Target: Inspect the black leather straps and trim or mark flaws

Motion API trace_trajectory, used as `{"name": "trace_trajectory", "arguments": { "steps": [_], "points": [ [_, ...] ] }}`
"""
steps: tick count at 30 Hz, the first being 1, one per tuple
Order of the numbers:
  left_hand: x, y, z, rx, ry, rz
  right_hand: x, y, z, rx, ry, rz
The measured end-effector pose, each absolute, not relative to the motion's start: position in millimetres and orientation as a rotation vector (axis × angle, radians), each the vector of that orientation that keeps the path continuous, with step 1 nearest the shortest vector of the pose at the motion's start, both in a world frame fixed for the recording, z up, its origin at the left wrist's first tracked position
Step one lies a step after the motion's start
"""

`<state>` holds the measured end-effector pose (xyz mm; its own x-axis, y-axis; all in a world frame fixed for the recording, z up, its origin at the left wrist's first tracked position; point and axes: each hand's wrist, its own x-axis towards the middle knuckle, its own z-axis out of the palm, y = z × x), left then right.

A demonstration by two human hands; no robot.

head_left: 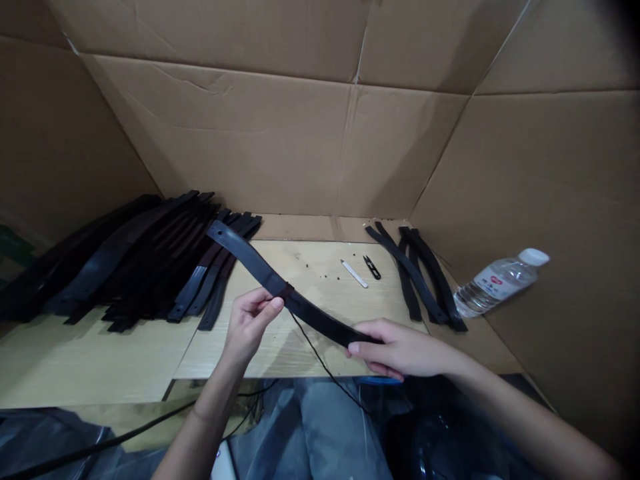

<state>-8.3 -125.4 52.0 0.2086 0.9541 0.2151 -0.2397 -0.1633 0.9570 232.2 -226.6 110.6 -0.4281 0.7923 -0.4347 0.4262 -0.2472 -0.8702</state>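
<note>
A long, curved black strap [320, 321] with a hole near its far end is held slantwise above the table, its upper end to the left. My left hand [253, 316] pinches it near the middle, beside a dark wrapped spot [287, 291]. Around the lower right end, the fingers of my right hand [393, 347] are closed; that tip is hidden by them. A thin black cord [320, 360] hangs from near the wrapped spot down toward my lap.
Many similar black straps [150, 260] lie piled at the left; several more [413, 273] lie at the right. A white pen-like stick [355, 274] and black thread snips [372, 267] rest on the wooden table [240, 353]. A water bottle [503, 283] leans by the cardboard wall [560, 220].
</note>
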Motion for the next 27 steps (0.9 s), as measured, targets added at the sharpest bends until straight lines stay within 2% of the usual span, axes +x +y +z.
{"name": "trace_trajectory", "arguments": {
  "steps": [5, 11, 15, 20, 27],
  "points": [
    [-5, -138, 55, 1.482, 0.801, 1.137, 215, -219, 109, -1.278, -1.516, 1.709],
    [1, -156, 65, 1.512, 0.676, 1.032, 194, -200, 90, -0.911, -1.081, 2.194],
    [-2, -160, 67, 1.561, 0.678, 1.044, 189, -197, 81, -0.819, -0.968, 2.366],
    [-2, -162, 63, 1.638, 0.671, 1.02, 183, -202, 73, -0.731, -1.0, 2.349],
    [-1, -166, 64, 1.639, 0.658, 1.03, 182, -211, 65, -0.859, -0.975, 2.239]
  ]
}}
